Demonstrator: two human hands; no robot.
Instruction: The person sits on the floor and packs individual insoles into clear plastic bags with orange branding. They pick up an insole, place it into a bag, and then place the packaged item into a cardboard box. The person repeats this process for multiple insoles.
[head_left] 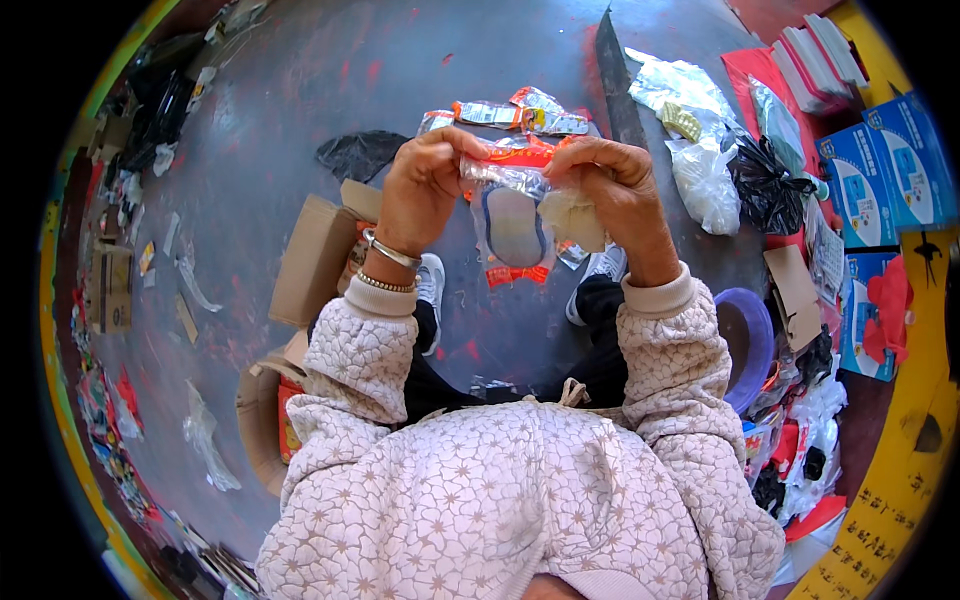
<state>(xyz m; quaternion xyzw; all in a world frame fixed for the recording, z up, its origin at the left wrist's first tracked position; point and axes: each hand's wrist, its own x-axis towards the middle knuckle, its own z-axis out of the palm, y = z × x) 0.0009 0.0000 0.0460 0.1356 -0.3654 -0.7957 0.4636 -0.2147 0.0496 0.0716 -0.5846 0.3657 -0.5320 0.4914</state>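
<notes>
The left hand (422,188) and the right hand (618,192) are standing a little apart, both pinching the clear packet (516,226) along its red upper band. The packet is hanging in the air above the grey floor (270,130), well in from the floor's left edge, where scraps (120,400) are lying; other packets (520,115) are resting on the floor beyond the hands. It is looking very light and limp, a thin film likely to be slick, creasing easily and tearing if jerked. The banded upper corners are probably offering the firmest hold, the windowed middle the weakest. A beige piece (573,220) is showing under the right fingers, though whether it is joined to the packet is staying unclear.
</notes>
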